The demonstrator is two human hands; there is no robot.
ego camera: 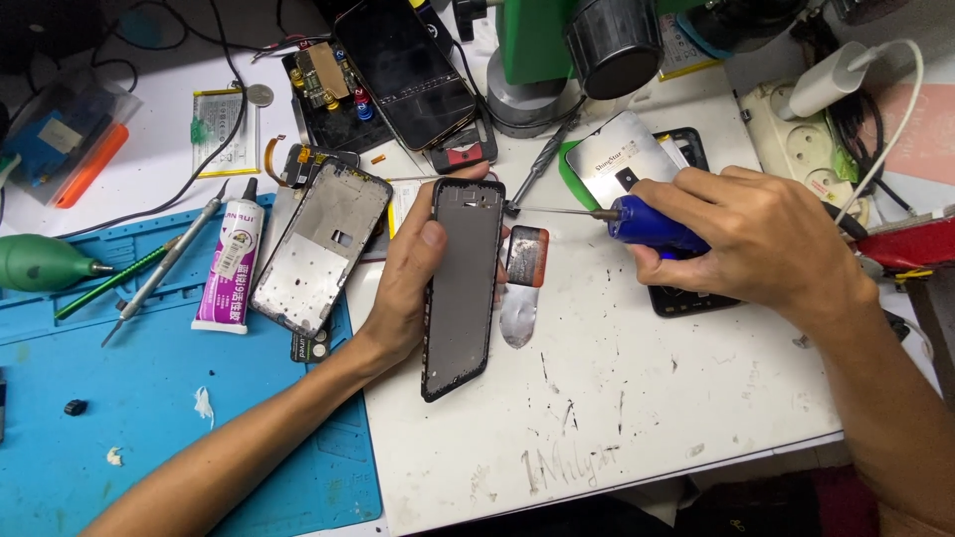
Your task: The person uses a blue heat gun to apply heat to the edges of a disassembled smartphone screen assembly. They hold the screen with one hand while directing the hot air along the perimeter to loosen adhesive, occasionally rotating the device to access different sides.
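The dark phone frame [463, 288] stood tilted above the white surface [617, 418], bare and screenless. The left hand [408, 283] wrapped around its edge; the right hand [741, 244] gripped one blue-handled screwdriver [647, 224], its tip apparently touching the frame's top corner. A second, silvery frame [320, 246] lay alongside.

The phone frame [464, 283] is black, the screwdriver [652, 225] handle blue, the mat [149, 418] light blue, the table [617, 398] scuffed white, the glue tube [231, 268] white and purple.
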